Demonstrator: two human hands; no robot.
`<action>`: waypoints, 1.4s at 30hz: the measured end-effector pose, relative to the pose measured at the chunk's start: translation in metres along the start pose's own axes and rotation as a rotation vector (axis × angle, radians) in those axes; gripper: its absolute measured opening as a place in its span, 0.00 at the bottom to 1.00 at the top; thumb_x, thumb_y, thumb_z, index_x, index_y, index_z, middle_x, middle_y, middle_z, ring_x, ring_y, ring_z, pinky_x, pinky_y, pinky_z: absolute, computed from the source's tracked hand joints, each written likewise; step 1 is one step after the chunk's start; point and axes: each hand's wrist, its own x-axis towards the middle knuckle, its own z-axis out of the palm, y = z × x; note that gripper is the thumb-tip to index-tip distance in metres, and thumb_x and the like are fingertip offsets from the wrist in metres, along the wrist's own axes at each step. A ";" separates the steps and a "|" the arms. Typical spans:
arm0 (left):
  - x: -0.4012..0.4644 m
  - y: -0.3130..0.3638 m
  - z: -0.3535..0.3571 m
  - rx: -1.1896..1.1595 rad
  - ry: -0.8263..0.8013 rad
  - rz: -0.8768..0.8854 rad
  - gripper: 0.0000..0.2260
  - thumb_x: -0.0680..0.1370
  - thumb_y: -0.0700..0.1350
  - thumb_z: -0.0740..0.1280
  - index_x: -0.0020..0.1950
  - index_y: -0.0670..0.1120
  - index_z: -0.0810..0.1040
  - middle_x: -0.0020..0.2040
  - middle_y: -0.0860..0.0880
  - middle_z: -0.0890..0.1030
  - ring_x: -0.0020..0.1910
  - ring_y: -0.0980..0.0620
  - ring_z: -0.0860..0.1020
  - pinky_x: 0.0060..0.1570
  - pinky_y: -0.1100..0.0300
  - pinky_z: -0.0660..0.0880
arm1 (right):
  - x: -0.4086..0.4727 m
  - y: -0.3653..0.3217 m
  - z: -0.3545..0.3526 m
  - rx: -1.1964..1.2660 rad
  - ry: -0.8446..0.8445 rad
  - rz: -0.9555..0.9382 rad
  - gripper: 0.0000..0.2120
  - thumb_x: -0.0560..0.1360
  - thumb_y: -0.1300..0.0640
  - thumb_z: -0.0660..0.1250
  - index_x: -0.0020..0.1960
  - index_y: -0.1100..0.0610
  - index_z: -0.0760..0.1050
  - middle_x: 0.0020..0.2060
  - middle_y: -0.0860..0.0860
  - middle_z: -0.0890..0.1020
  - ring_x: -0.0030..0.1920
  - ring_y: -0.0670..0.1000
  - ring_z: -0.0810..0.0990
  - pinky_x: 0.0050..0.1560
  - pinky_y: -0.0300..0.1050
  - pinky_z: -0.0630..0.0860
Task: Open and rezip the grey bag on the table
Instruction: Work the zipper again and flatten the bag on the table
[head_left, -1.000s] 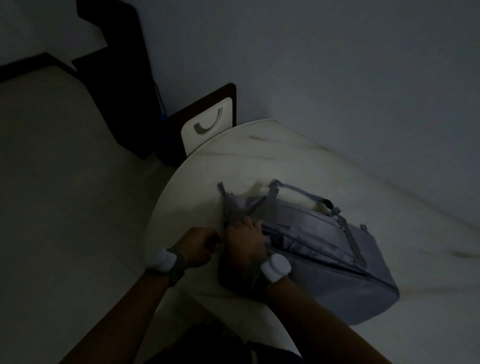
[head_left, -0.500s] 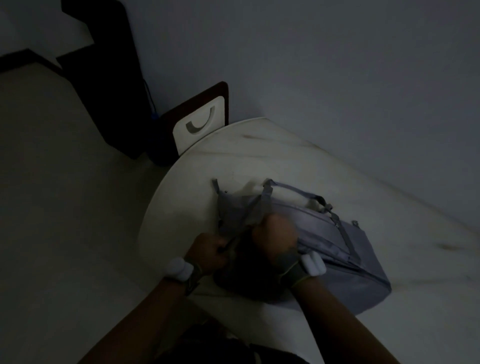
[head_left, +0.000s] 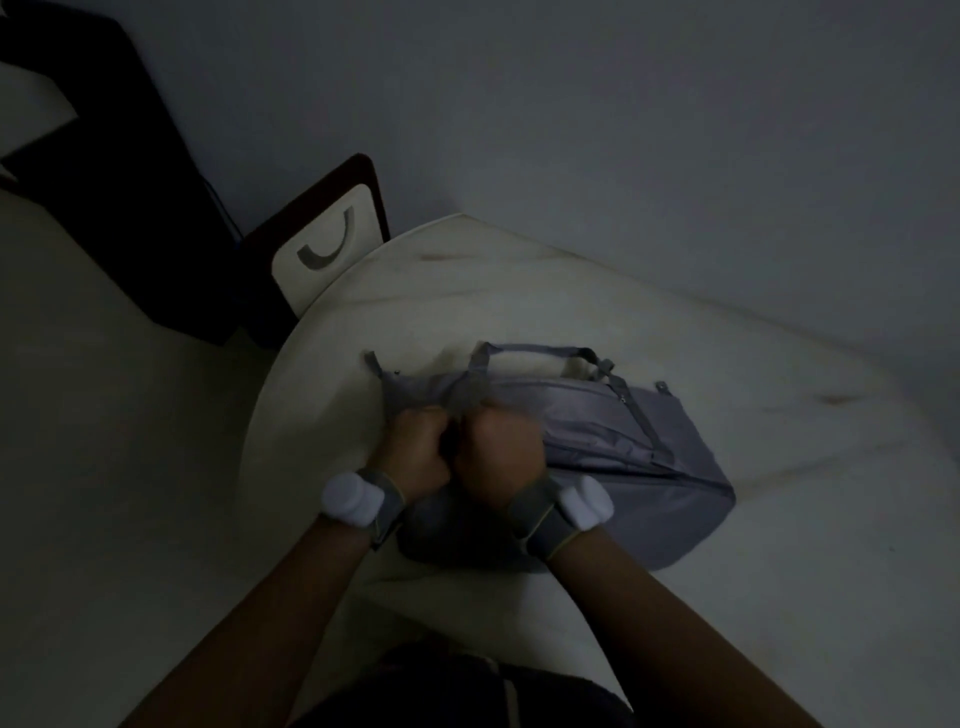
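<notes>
A grey bag (head_left: 639, 467) lies on its side on the pale marble table (head_left: 519, 301), with its carry handles up at the far side. My left hand (head_left: 418, 454) and my right hand (head_left: 501, 449) are both clenched on the bag's left end, knuckle to knuckle, gripping the fabric near the zip. The zip pull itself is hidden under my fingers. Both wrists carry grey bands with white pods. The scene is dim.
A chair (head_left: 324, 252) with a pale back panel stands at the table's far left edge. A dark cabinet (head_left: 119, 171) is against the wall behind it. The grey wall runs close along the table's far side.
My right hand has drawn back to the left across the bag and now meets my left hand at the bag's end. The bag's left end is bunched up more.
</notes>
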 end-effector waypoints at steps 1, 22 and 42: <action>0.000 -0.001 0.003 0.006 -0.031 -0.020 0.07 0.65 0.43 0.66 0.39 0.43 0.80 0.42 0.42 0.83 0.45 0.42 0.81 0.42 0.57 0.75 | -0.001 0.001 0.002 0.000 0.023 0.002 0.11 0.70 0.54 0.70 0.38 0.62 0.78 0.34 0.62 0.81 0.32 0.63 0.80 0.31 0.44 0.64; -0.030 0.000 0.004 -0.090 -0.015 -0.035 0.03 0.68 0.41 0.68 0.38 0.45 0.81 0.37 0.47 0.81 0.39 0.50 0.79 0.39 0.60 0.76 | -0.027 0.010 -0.002 0.114 -0.003 0.059 0.13 0.74 0.56 0.67 0.49 0.66 0.78 0.47 0.65 0.80 0.46 0.64 0.80 0.42 0.49 0.74; -0.038 -0.003 0.009 0.168 0.042 -0.103 0.06 0.63 0.33 0.71 0.39 0.40 0.82 0.38 0.39 0.82 0.38 0.38 0.80 0.38 0.53 0.78 | -0.041 0.098 -0.021 -0.038 -0.055 0.371 0.11 0.76 0.60 0.61 0.53 0.65 0.77 0.52 0.64 0.79 0.48 0.63 0.81 0.48 0.52 0.76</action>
